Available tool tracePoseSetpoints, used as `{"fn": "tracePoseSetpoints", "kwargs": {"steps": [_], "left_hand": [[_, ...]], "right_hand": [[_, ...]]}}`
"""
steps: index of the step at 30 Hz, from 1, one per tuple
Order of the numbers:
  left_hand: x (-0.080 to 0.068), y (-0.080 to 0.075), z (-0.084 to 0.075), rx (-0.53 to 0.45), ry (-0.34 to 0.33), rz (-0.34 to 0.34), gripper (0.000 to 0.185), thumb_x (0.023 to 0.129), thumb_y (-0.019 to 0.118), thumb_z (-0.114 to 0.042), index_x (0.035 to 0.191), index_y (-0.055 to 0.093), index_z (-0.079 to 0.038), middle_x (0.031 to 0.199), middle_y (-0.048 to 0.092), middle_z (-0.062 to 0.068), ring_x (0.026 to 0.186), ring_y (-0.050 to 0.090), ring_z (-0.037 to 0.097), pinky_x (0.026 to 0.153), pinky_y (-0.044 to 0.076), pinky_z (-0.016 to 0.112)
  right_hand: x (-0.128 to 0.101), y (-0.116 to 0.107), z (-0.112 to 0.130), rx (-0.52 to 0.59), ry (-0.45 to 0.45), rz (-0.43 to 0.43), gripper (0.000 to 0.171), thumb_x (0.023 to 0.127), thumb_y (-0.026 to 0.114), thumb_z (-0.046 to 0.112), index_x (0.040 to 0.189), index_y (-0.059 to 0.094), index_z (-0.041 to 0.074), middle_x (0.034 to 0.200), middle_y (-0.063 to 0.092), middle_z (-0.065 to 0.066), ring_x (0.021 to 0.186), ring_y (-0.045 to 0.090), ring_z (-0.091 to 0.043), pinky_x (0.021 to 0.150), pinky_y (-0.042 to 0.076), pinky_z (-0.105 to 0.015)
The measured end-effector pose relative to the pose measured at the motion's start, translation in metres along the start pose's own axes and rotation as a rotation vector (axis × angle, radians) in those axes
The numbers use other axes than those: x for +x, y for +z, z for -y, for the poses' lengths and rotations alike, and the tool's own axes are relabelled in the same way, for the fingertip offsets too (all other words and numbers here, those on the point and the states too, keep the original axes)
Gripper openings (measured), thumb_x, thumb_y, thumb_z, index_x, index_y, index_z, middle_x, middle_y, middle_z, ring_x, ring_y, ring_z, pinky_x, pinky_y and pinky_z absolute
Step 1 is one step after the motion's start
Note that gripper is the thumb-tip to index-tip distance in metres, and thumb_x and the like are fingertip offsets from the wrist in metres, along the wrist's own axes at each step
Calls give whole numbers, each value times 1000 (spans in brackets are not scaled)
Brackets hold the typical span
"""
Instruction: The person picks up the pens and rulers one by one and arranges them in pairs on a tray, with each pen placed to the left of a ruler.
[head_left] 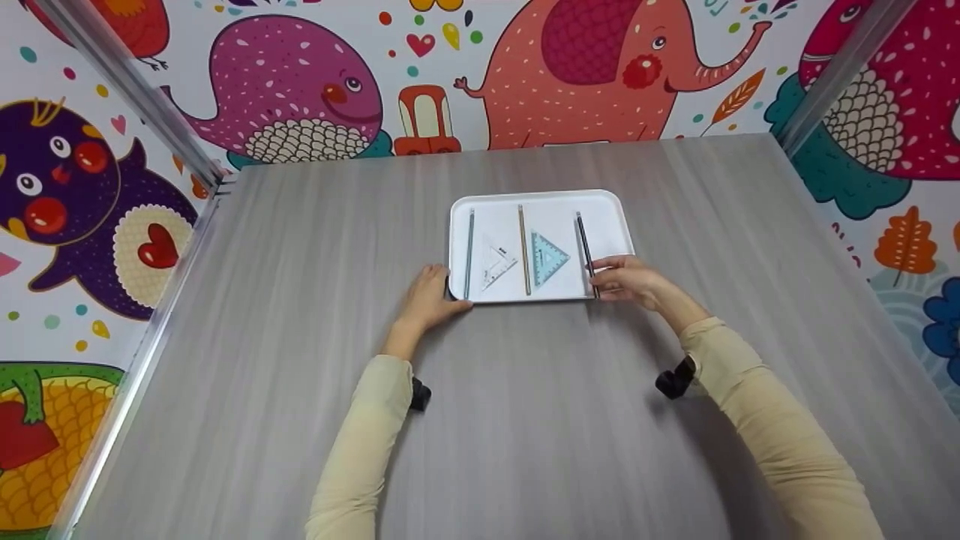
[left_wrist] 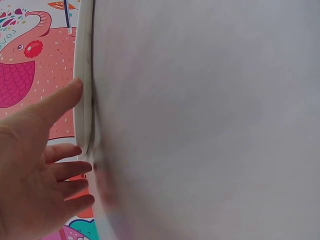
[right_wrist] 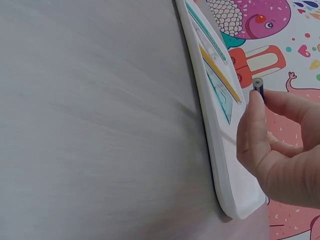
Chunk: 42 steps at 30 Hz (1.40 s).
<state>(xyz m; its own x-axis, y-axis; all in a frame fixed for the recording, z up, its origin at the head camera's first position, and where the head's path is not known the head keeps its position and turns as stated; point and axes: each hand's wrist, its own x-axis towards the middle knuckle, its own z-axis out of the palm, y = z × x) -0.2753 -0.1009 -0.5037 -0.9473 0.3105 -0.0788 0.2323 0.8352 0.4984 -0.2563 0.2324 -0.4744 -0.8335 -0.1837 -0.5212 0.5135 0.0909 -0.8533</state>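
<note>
A white tray point(head_left: 495, 210) lies on the table. My left hand point(head_left: 430, 298) is at its near left corner, fingers along the left side and thumb at the front edge. In the left wrist view those fingers look fairly straight, touching the rim. My right hand point(head_left: 630, 282) pinches a dark pencil point(head_left: 583, 234) over the tray's right part; its end shows above the fingertips in the right wrist view. From left to right, the tray bears a teal pencil point(head_left: 470, 251), a clear set square point(head_left: 498, 264), a yellow pencil point(head_left: 523, 247) and a light blue set square point(head_left: 548, 259).
The grey wood-grain table point(head_left: 510, 420) extends on all sides of the tray. Panels with cartoon animals stand behind and at the sides, with metal posts point(head_left: 135, 90) at the corners. A black wrist camera point(head_left: 675, 379) is on the right wrist, another point(head_left: 420, 395) on the left.
</note>
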Motion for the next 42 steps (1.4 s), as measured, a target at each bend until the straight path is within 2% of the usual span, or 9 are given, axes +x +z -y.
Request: {"fn": "tracePoseSetpoints", "kwargs": {"steps": [9, 17, 21, 22, 25, 28, 30, 33, 42], "left_hand": [[1, 1, 1, 6, 14, -18, 71, 75, 72, -35, 127, 45, 5, 131, 46, 20, 127, 34, 31, 108, 24, 37], [0, 2, 1, -6, 28, -23, 72, 75, 72, -35, 128, 44, 6, 132, 45, 21, 129, 31, 34, 108, 24, 40], [0, 1, 1, -11, 13, -9, 75, 76, 72, -35, 130, 41, 6, 135, 41, 23, 131, 27, 35, 109, 22, 40], [0, 1, 1, -11, 9, -7, 75, 76, 72, -35, 130, 41, 6, 135, 41, 23, 131, 27, 35, 109, 21, 40], [0, 1, 1, -12, -1, -6, 75, 75, 72, -36, 130, 42, 6, 135, 41, 22, 131, 28, 34, 109, 21, 40], [0, 2, 1, -12, -4, -9, 74, 75, 72, -36, 129, 43, 5, 135, 42, 22, 130, 29, 34, 109, 22, 40], [0, 2, 1, -12, -2, -11, 73, 75, 72, -36, 128, 44, 5, 134, 42, 22, 130, 29, 34, 109, 22, 40], [0, 2, 1, -13, 2, -15, 72, 75, 72, -36, 127, 44, 5, 133, 43, 21, 130, 30, 34, 109, 23, 39], [0, 0, 0, -12, -2, -11, 73, 75, 72, -35, 128, 43, 5, 133, 43, 22, 129, 30, 33, 109, 22, 39]], "right_hand": [[8, 1, 4, 2, -16, -81, 48, 84, 55, -2, 127, 36, -9, 68, 56, 5, 59, 56, -4, 58, 51, -15], [10, 8, 10, -91, -31, -141, 51, 83, 54, -2, 129, 34, -12, 67, 55, 4, 58, 55, -4, 57, 51, -16], [32, -1, -2, -138, -77, -168, 49, 79, 60, 1, 123, 42, -11, 67, 55, 2, 58, 56, -6, 58, 52, -19], [43, -7, -9, -112, -120, -146, 45, 76, 63, 2, 117, 48, -10, 66, 56, 0, 57, 56, -7, 56, 52, -20], [54, -13, -14, -113, -134, -138, 45, 73, 66, 2, 113, 50, -9, 67, 57, -3, 58, 57, -10, 57, 53, -24], [49, -7, -8, -154, -123, -155, 46, 75, 64, 1, 117, 48, -10, 69, 58, -2, 59, 58, -9, 59, 54, -25], [37, 3, 3, -203, -81, -183, 49, 78, 59, 0, 122, 42, -13, 71, 59, -1, 61, 58, -7, 62, 54, -24], [28, 12, 10, -215, -75, -199, 48, 78, 56, -3, 122, 41, -14, 68, 57, 0, 58, 56, -6, 57, 53, -21], [32, 22, 10, -326, -92, -280, 42, 75, 56, -2, 115, 48, -13, 72, 53, -3, 51, 53, -6, 52, 52, -20]]}}
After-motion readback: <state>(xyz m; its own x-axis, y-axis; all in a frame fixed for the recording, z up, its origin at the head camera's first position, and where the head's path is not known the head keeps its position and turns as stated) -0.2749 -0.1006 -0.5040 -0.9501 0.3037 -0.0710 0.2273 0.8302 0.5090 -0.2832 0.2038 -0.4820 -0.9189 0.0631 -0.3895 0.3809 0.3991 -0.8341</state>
